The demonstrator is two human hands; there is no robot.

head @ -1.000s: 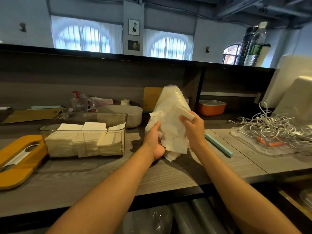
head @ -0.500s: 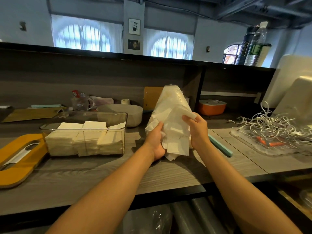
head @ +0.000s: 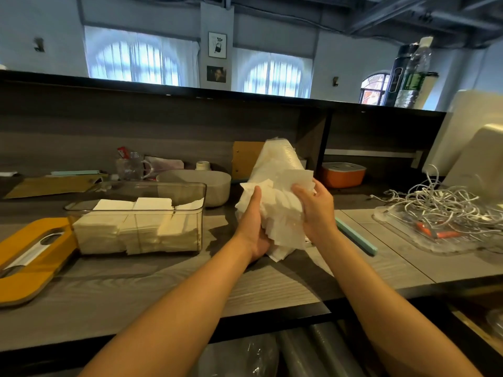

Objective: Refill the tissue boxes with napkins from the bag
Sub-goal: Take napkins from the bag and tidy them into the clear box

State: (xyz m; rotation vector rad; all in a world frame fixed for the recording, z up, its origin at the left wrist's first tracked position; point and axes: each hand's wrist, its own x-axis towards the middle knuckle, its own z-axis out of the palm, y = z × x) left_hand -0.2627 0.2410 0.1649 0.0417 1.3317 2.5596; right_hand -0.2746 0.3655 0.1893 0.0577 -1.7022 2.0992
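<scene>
A clear plastic bag (head: 277, 161) of white napkins stands tilted above the counter at centre. A bunch of loose white napkins (head: 277, 213) spills from its lower end. My left hand (head: 254, 227) grips the bunch from the left and below. My right hand (head: 315, 208) holds it from the right, fingers curled round the upper napkins. To the left stands a clear tissue box (head: 136, 191), open on top, with three stacks of napkins inside. Its orange lid (head: 30, 257) lies flat at the far left.
A grey bowl (head: 198, 186) sits behind the box, an orange container (head: 343, 174) in the shelf recess. A clear tray with tangled white cables (head: 441, 210) fills the right side. A teal stick (head: 356, 236) lies by my right wrist. The counter's front edge (head: 245, 308) runs below my forearms.
My right hand has slid lower and round the side of the napkin bunch. My left hand has shifted up along the bunch. More napkins have come out of the bag.
</scene>
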